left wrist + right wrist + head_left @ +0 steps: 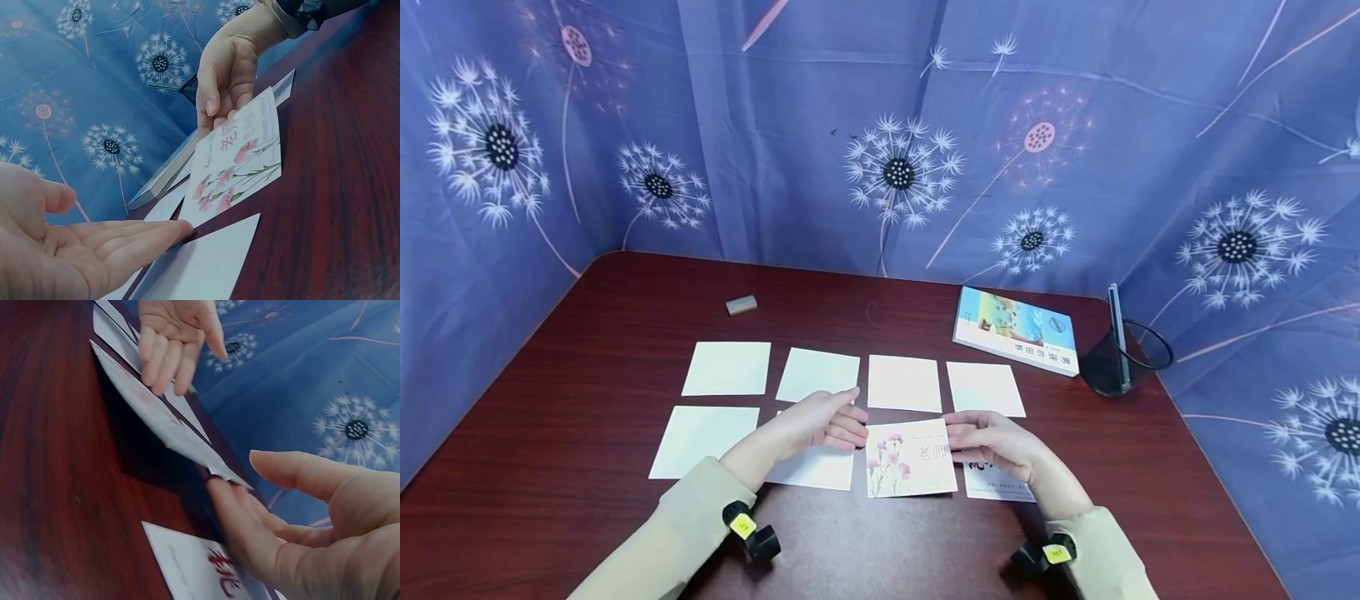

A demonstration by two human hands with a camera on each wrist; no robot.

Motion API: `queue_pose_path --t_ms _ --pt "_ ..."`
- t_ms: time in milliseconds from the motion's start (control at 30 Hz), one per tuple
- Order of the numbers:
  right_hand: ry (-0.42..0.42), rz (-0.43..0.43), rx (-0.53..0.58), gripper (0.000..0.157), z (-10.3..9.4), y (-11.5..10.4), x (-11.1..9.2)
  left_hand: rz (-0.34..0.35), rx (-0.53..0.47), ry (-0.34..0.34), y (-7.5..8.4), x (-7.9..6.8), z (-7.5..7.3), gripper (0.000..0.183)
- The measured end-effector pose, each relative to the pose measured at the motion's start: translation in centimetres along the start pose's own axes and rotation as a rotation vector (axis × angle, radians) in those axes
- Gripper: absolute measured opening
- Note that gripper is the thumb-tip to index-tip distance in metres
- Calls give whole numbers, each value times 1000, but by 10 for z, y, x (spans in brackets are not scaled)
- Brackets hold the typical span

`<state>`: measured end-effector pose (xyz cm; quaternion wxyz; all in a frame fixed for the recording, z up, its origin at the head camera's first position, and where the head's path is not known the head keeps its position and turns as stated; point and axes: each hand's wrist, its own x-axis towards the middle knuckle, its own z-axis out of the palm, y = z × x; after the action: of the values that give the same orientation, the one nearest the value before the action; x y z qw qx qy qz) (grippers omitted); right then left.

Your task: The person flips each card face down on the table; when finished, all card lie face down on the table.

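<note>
A card with pink flowers and Chinese characters [912, 458] is in the front row, raised off the table on one side with a dark shadow below it in the right wrist view. My right hand [992, 442] touches its right edge with the fingertips; the thumb [294, 472] stands apart from the card. My left hand [818, 423] has its fingers extended, palm turned inward, with the fingertips [178, 231] close to the card's left edge. Partly under my right hand lies another card with dark red characters [997, 485].
Several blank white cards [726, 368] lie in two rows on the dark red table [550, 392]. Behind them are a small grey block [741, 305], a book [1017, 328] and a black mesh pen holder [1105, 367]. A blue dandelion-print curtain [790, 150] surrounds the table.
</note>
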<state>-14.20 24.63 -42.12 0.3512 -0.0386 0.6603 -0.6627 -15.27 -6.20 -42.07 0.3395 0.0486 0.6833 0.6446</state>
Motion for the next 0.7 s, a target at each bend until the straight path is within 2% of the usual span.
queue_pose_path --t_ms 467,700 --pt "-14 0 31 48 8 -4 6 38 41 -20 2 0 1 58" --pt "8 -36 26 45 3 -16 1 52 99 34 14 9 18 52"
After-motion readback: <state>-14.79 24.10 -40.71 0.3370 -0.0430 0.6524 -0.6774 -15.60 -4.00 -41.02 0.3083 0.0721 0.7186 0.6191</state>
